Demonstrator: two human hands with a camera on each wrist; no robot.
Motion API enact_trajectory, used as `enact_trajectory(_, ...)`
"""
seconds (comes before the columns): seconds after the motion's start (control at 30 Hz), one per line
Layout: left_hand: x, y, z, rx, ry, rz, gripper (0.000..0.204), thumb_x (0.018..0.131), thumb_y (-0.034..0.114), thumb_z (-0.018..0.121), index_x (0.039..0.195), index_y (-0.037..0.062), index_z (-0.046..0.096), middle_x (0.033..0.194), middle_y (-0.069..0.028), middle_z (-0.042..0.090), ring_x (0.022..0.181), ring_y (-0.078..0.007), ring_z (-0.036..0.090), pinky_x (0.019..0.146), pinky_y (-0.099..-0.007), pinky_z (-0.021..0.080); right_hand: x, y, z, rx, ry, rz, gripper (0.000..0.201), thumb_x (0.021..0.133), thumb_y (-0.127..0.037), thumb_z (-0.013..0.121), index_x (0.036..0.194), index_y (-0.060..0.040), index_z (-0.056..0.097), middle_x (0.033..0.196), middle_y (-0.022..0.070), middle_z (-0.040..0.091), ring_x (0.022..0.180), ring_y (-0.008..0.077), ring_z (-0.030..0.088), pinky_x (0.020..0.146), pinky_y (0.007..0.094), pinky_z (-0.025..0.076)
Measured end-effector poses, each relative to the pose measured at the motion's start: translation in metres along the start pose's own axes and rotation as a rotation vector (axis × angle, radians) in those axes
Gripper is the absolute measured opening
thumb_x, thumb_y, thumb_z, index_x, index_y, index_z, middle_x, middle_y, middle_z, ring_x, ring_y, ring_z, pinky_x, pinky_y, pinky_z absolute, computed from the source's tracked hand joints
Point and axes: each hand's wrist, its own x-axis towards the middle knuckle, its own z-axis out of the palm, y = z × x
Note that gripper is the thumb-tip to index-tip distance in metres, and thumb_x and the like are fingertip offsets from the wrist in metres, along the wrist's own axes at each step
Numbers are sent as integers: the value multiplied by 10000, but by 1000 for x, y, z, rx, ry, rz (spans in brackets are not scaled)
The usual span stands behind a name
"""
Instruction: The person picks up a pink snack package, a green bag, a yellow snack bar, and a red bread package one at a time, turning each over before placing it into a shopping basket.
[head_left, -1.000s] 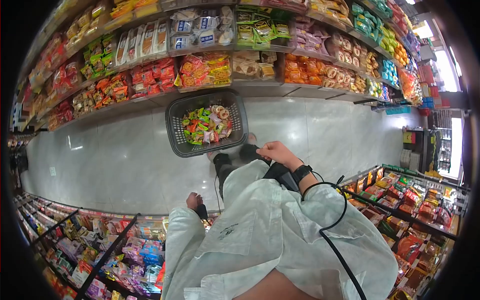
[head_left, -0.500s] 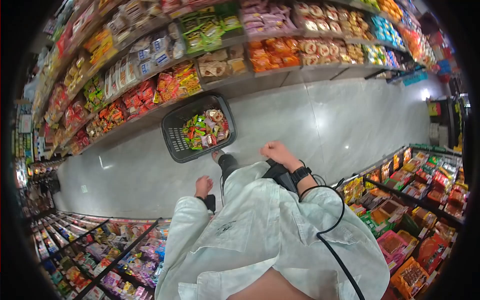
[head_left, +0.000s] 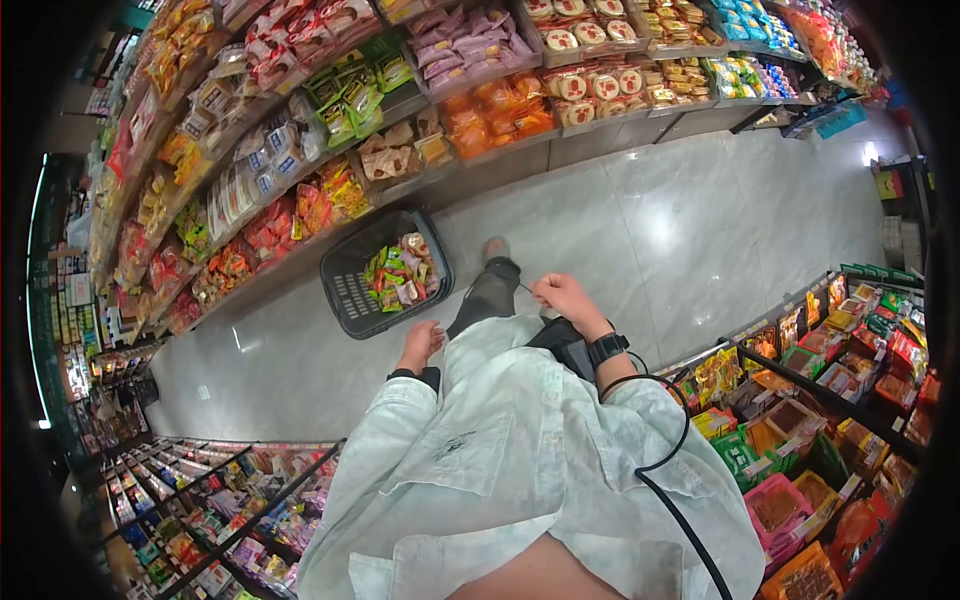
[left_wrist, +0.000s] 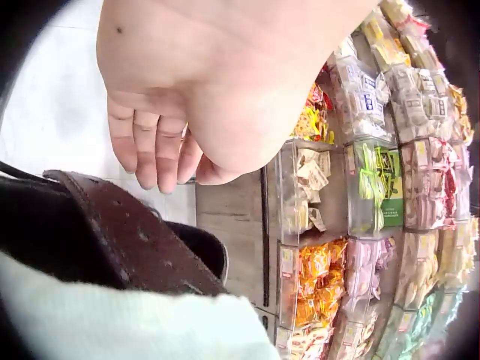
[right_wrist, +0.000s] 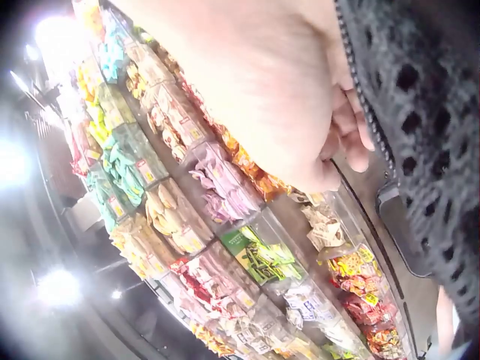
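My left hand (head_left: 424, 342) is held in front of the shirt at the left, its fingers loosely bent. The left wrist view shows its palm side, with nothing held. Near the waist, my right hand (head_left: 562, 296) has loosely curled fingers, and no item shows in it; part of its grip side is hidden. A black plastic shopping basket (head_left: 350, 296) stands on the floor just ahead of the left hand, apart from it. Small wrapped snacks (head_left: 402, 272) in green, red and pale wrappers lie in the basket.
Tiered shelves with bins of snacks, among them orange packets (head_left: 500, 112) and purple packets (head_left: 468, 45), curve along the front. Another snack display (head_left: 800, 440) stands behind at the right. A black cable (head_left: 680, 440) hangs from my right arm. Grey tiled floor (head_left: 660, 230) runs between the shelves.
The view has turned and the basket now sits further left and lower in it. My left hand has swung forward and up from my side. One foot has stepped out right of the basket.
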Motion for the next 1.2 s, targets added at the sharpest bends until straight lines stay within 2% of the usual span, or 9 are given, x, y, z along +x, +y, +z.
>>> enact_trajectory(0.17, 39, 76, 37, 132, -62, 79, 195, 953, 269, 631, 1061, 107, 652, 856, -19, 672, 730, -144, 648, 667, -290, 528, 27, -16, -42, 170, 86, 59, 256, 940, -250, 695, 791, -56, 616, 774, -14, 613, 702, 81, 525, 664, 247, 450)
enact_trajectory(0.27, 61, 156, 81, 205, -94, 236, 182, 976, 249, 612, 1047, 89, 657, 825, -23, 670, 696, -134, 633, 635, -269, 509, 52, -29, -70, 183, 156, 102, 222, 953, -269, 691, 832, -95, 624, 835, -11, 632, 733, 75, 569, 698, 233, 478)
enact_trajectory(0.33, 86, 215, 110, 252, -100, 535, 159, 997, 211, 596, 1034, 68, 657, 805, -28, 666, 678, -113, 612, 621, -263, 496, 69, -41, -84, 232, 272, 80, 230, 954, -247, 676, 795, -95, 608, 795, -12, 620, 712, 75, 544, 671, 230, 462)
enact_trajectory(0.47, 99, 374, 171, 229, -120, 831, 132, 1007, 158, 592, 1021, 50, 667, 839, -21, 675, 756, -99, 629, 696, -242, 486, 87, -88, -93, 348, 497, 183, 229, 957, -222, 666, 776, -101, 598, 780, -8, 620, 682, 74, 542, 641, 230, 457)
enact_trajectory(0.53, 105, 445, 200, 303, -29, 1103, 154, 995, 161, 612, 1052, 28, 664, 869, -38, 692, 807, -123, 650, 740, -262, 504, 96, -99, -99, 292, 466, 211, 216, 962, -265, 675, 813, -120, 617, 808, -17, 633, 710, 72, 571, 690, 232, 482)
enact_trajectory(0.67, 153, 546, 239, 528, 115, 1260, 207, 944, 137, 641, 1118, 27, 662, 991, -114, 701, 925, -255, 681, 846, -356, 531, 113, -112, -105, 274, 503, 294, 217, 963, -288, 681, 820, -138, 619, 825, -21, 645, 722, 67, 589, 709, 231, 496)
enact_trajectory(0.83, 193, 571, 258, 967, 310, 1354, 446, 825, 116, 693, 1264, 88, 620, 1228, -142, 614, 1170, -380, 558, 997, -480, 460, 121, -137, -107, 249, 582, 332, 233, 962, -293, 686, 802, -144, 604, 827, -22, 647, 718, 64, 588, 701, 227, 494)
enact_trajectory(0.97, 190, 571, 262, 1148, 422, 1388, 550, 746, 103, 756, 1277, 134, 620, 1235, -131, 587, 1154, -363, 542, 972, -492, 438, 125, -149, -111, 292, 649, 353, 231, 963, -292, 685, 803, -146, 604, 825, -25, 644, 710, 62, 586, 702, 223, 493)
enact_trajectory(1.2, 175, 571, 258, 961, 231, 1300, 585, 746, 178, 786, 1294, 113, 593, 1233, -163, 569, 1137, -404, 558, 967, -484, 452, 136, -149, -125, 255, 605, 301, 211, 973, -293, 669, 844, -134, 620, 825, -22, 636, 721, 66, 580, 707, 229, 482)
